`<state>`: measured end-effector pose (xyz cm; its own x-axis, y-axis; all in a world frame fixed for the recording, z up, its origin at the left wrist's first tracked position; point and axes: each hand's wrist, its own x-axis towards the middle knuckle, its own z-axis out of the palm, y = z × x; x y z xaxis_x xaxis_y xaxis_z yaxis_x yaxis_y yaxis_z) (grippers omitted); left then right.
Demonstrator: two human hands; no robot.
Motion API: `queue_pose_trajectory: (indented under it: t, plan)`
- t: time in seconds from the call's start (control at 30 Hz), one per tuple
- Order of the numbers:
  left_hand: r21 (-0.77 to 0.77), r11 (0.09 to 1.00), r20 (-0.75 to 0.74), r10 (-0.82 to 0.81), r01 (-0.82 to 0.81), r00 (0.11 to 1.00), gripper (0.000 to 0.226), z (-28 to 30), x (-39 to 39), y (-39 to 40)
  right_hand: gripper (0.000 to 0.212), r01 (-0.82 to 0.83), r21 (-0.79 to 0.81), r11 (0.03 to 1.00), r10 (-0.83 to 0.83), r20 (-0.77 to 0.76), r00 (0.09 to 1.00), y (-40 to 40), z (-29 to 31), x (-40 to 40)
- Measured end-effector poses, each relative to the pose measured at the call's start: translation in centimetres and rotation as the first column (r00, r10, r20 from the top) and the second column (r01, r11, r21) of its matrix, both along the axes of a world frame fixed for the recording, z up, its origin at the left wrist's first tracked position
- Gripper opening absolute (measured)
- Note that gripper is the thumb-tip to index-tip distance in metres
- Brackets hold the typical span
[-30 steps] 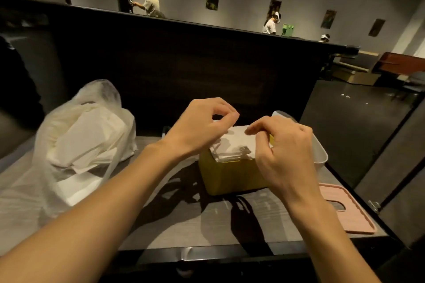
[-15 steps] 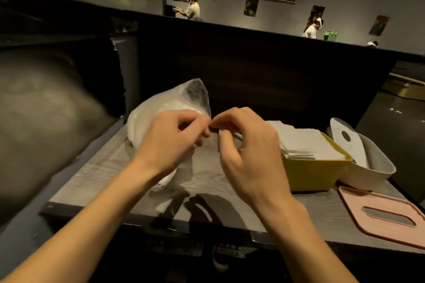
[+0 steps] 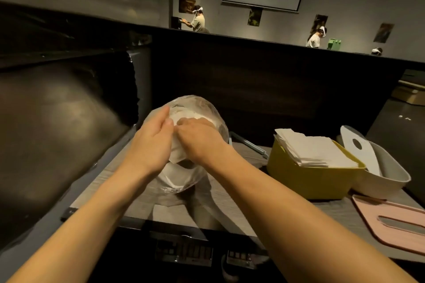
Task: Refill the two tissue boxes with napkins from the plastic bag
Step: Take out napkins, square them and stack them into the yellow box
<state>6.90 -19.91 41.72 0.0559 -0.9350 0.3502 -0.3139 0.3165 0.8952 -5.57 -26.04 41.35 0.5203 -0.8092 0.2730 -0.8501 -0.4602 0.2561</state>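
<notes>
Both hands [image 3: 174,142] have reached the plastic bag [image 3: 195,108], beside the yellow box [image 3: 308,179].

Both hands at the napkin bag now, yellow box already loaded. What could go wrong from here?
1. The plastic bag sits near the table's front edge; tugging napkins toward the body might drag it off.
2. The napkin stack in the yellow box rises above the rim and looks fanned; adding more could spill it or block the lid.
3. The white lid leans loosely in the white box; it likely must come out before refilling.
</notes>
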Motion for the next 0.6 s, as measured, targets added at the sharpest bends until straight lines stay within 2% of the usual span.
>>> queue_pose_trajectory:
  t: [0.07, 0.2, 0.27, 0.33, 0.47, 0.53, 0.6]
  plan:
    - [0.001, 0.999, -0.002, -0.039, 0.039, 0.999, 0.044, -0.1, 0.2, -0.3, 0.045, -0.036, -0.011, 0.999, 0.036, -0.003, 0.999, -1.1, -0.7, -0.7]
    - [0.052, 0.998, 0.02, -0.025, 0.024, 0.999, 0.044, -0.5, 0.6, -1.6, 0.055, -0.035, 0.034, 0.999, 0.037, -0.032, 0.999, -3.3, -1.0, -1.2]
    - [0.056, 0.998, 0.037, -0.016, 0.013, 0.999, 0.042, -0.6, 0.6, -2.2, 0.048, 0.004, 0.05, 0.999, -0.001, -0.048, 0.999, -4.4, -0.7, -1.2]
    - [0.05, 0.999, 0.048, -0.024, 0.021, 0.999, 0.038, -0.7, 0.5, -2.7, 0.035, 0.028, 0.081, 0.996, -0.03, 0.024, 0.999, -5.3, -0.7, -1.5]
    - [0.075, 0.997, 0.08, -0.024, 0.018, 0.996, 0.039, -0.5, 0.7, -3.6, 0.043, -0.07, 0.097, 0.993, 0.076, -0.061, 0.995, -5.7, -0.2, -2.2]
    - [0.074, 0.997, 0.089, -0.009, 0.002, 0.996, 0.039, -0.6, 0.7, -3.8, 0.036, -0.077, 0.066, 0.995, 0.084, -0.112, 0.99, -4.6, 0.2, -2.4]
    - [0.065, 0.998, 0.098, 0.004, -0.01, 0.995, 0.039, -0.8, 0.3, -3.7, 0.023, -0.118, -0.044, 0.992, 0.114, -0.081, 0.99, -3.7, -0.1, -2.7]
